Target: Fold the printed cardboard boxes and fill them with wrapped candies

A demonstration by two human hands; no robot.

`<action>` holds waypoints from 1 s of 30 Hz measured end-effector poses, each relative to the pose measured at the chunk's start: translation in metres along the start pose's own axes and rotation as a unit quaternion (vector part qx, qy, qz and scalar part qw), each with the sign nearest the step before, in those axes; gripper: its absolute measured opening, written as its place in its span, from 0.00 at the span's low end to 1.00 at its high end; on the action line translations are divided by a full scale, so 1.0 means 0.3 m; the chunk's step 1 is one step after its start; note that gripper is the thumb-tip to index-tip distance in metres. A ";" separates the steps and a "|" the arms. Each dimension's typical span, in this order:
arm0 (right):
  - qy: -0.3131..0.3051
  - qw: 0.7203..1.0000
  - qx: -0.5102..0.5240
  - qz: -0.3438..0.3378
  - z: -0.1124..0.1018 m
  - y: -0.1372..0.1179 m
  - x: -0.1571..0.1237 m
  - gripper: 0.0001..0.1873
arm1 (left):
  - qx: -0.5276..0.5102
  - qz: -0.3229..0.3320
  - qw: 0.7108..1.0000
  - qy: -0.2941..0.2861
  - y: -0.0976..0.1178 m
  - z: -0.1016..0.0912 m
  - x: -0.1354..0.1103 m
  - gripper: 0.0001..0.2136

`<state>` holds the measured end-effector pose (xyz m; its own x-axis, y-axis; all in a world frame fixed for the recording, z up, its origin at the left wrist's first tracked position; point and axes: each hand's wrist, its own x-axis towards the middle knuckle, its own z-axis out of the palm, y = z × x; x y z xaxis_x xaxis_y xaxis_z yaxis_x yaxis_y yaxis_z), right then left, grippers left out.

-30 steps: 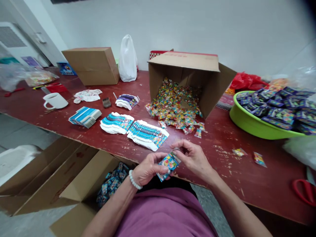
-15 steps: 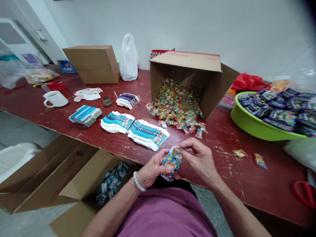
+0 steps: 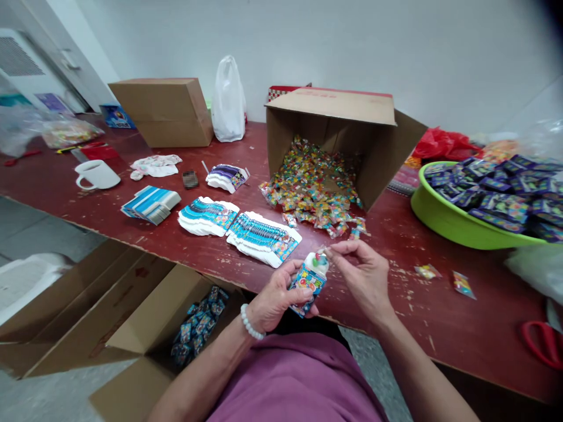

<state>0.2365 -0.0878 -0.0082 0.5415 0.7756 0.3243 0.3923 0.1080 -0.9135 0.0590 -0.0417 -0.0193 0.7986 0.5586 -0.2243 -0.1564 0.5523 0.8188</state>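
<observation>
My left hand [image 3: 275, 298] is closed around a small blue printed carton [image 3: 307, 282], held upright at the near edge of the red table [image 3: 440, 316]. My right hand [image 3: 363, 275] pinches the carton's white top flap [image 3: 317, 261] with thumb and forefinger. Stacks of flat blue cartons [image 3: 263, 235] lie just beyond my hands. A cardboard box on its side [image 3: 338, 140] spills small colourful packets [image 3: 314, 199] onto the table behind them.
A green basin [image 3: 444, 220] of dark blue boxes sits at the right. Two loose packets [image 3: 444, 278] lie near it, red scissors [image 3: 543, 340] further right. A white mug [image 3: 94, 174], a closed cardboard box [image 3: 165, 111] and a white bag [image 3: 229, 102] are at the left. Open cartons [image 3: 145, 319] stand on the floor.
The carton has gone from lying tilted in my left hand to standing upright, its white top flap now up. My right hand has shifted up to pinch that flap.
</observation>
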 end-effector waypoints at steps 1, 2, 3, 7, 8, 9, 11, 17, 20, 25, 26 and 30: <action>0.001 1.000 -0.002 -0.003 0.005 0.000 -0.003 0.07 | 0.001 -0.001 1.000 -0.002 0.003 0.003 0.001 0.24; -0.003 1.000 -0.008 -0.010 0.012 0.000 -0.009 0.07 | 0.000 -0.001 1.000 -0.001 0.005 0.006 0.001 0.24; -0.010 1.000 -0.014 -0.017 0.018 0.003 -0.019 0.06 | -0.003 0.000 1.000 0.003 0.006 0.009 0.002 0.24; -0.030 0.999 -0.023 -0.026 0.030 0.022 -0.060 0.06 | -0.024 0.014 0.999 0.035 -0.002 0.014 0.009 0.27; -0.033 0.999 -0.030 -0.032 0.028 0.025 -0.064 0.06 | -0.027 0.018 0.999 0.041 -0.004 0.014 0.012 0.27; -0.044 0.997 -0.043 -0.042 0.025 0.026 -0.064 0.05 | -0.027 0.023 0.998 0.044 -0.005 0.014 0.014 0.27; -0.096 0.989 -0.082 -0.082 0.016 0.019 -0.057 0.06 | -0.024 0.035 0.998 0.046 -0.003 0.015 0.018 0.26; -0.177 0.964 -0.104 -0.168 0.012 -0.026 -0.048 0.16 | -0.072 0.025 0.994 0.077 0.022 0.029 0.030 0.19; -0.076 0.982 -0.078 -0.154 0.031 -0.018 -0.059 0.14 | -0.152 -0.022 0.979 0.135 0.035 0.034 0.041 0.20; -0.084 0.988 -0.037 -0.125 0.061 0.007 -0.083 0.02 | -0.224 0.001 0.959 0.172 0.037 0.036 0.047 0.14; -0.093 0.987 -0.030 -0.124 0.064 0.008 -0.086 0.02 | -0.226 0.002 0.957 0.181 0.033 0.035 0.045 0.13; -0.139 0.985 0.011 -0.097 0.065 0.000 -0.078 0.03 | -0.205 -0.019 0.958 0.198 0.013 0.021 0.036 0.12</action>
<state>0.2094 -0.0939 -0.0206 0.2312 0.8791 0.4168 0.4512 0.2827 -0.8465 0.0706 -0.0374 -0.0152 0.5369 0.6800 -0.4993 -0.4117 0.7278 0.5484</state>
